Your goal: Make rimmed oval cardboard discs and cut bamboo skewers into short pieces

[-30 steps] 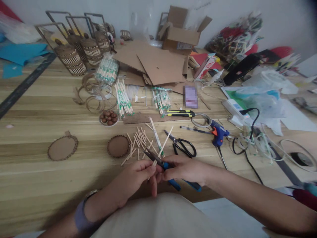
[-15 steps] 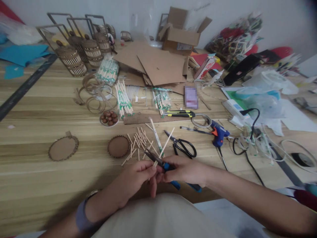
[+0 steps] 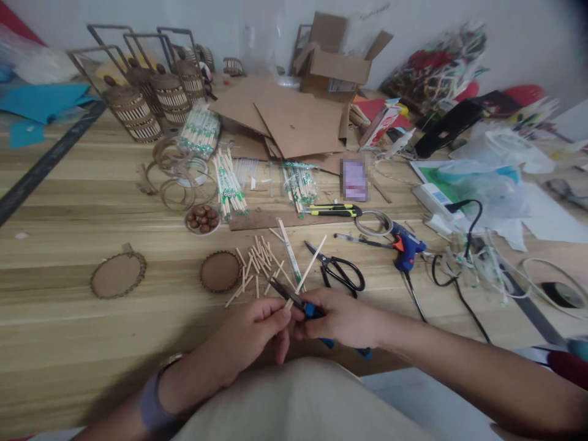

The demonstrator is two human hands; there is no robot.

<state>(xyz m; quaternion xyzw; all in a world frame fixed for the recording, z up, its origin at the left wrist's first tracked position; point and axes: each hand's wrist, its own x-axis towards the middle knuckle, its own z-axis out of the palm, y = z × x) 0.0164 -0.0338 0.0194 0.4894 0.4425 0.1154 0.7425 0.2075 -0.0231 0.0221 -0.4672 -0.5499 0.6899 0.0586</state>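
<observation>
My left hand pinches the near end of a thin wooden chopstick between thumb and fingers. The chopstick slants up and to the right, crossing the dark jaws of the blue-handled pliers. My right hand is wrapped around those pliers, whose handle ends stick out below the palm. Whether the jaws bite into the wood cannot be made out. Just beyond the hands lies a loose pile of short cut sticks, with a paper-wrapped chopstick beside it. Black-handled scissors rest to the right.
Two round cardboard pieces with ridged rims, one near the pile, lie left. Behind are a bowl of brown balls, wrapped chopsticks, a yellow-black cutter and cardboard sheets. A blue glue gun with its cord lies right.
The chopstick's far end has shifted slightly to the right. The pliers' handles and my right hand have moved a little; my left hand keeps its pinch.
</observation>
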